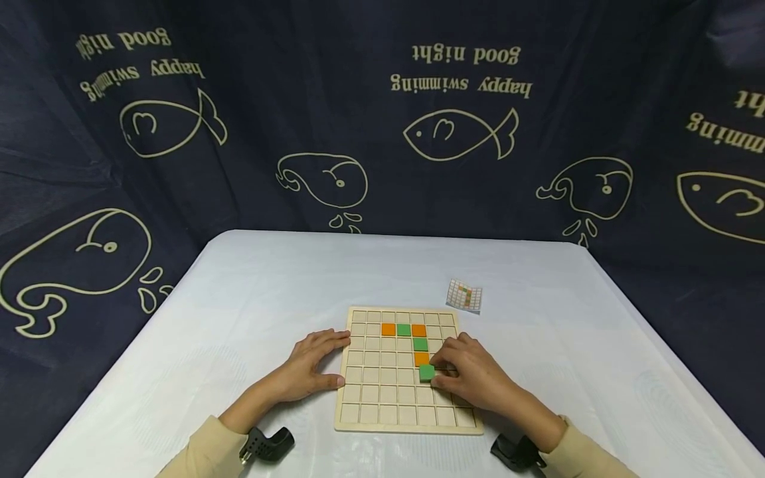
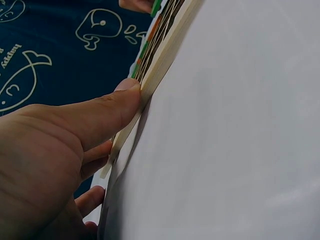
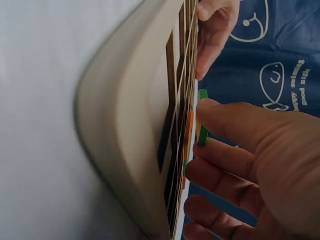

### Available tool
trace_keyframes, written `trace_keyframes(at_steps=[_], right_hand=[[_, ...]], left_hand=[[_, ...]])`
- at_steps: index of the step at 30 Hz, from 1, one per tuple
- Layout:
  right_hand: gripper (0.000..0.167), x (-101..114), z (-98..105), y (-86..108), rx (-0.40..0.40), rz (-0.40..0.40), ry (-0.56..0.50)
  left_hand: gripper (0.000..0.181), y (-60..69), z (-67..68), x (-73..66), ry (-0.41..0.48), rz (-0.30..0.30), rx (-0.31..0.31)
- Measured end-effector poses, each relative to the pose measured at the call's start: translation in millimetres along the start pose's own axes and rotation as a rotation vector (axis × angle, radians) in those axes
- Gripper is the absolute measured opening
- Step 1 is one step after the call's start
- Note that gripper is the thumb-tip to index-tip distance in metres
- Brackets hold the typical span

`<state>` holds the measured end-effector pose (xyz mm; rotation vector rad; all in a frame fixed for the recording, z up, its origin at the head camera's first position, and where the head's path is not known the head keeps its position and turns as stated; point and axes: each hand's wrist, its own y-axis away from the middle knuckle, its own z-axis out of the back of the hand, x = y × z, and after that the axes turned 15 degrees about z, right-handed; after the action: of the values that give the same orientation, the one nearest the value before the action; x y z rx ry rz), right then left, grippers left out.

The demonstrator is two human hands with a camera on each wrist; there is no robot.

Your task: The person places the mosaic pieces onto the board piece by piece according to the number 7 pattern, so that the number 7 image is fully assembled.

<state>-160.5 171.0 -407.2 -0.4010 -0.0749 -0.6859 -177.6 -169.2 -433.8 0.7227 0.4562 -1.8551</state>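
A wooden grid board (image 1: 370,395) lies flat on the table. In its second row sit an orange tile (image 1: 388,330), a green tile (image 1: 404,330) and another orange tile (image 1: 419,330). Below the last one come a green tile (image 1: 420,344) and an orange tile (image 1: 422,359). My right hand (image 1: 472,372) pinches a loose green tile (image 3: 203,127) by its edge between thumb and finger, over the cell below that column. With thumb and fingers spread, my left hand (image 1: 305,370) touches the board's left edge; its thumb (image 2: 112,107) presses the rim in the left wrist view.
A small printed card (image 1: 464,297) with a coloured grid pattern lies beyond the board's far right corner. The white table (image 1: 287,279) extends around the board, with a dark blue printed cloth (image 1: 382,119) behind. Black wrist devices (image 1: 271,445) sit at both sleeves.
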Motion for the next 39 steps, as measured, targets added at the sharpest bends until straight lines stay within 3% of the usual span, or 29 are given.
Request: trace_keyframes(at_steps=[39], right_hand=[[0.026,6.7,-5.6,-3.2,0.007,0.042,0.097]], left_hand=[[0.068,-1.1,-0.3,0.3,-0.008,0.011,0.005]])
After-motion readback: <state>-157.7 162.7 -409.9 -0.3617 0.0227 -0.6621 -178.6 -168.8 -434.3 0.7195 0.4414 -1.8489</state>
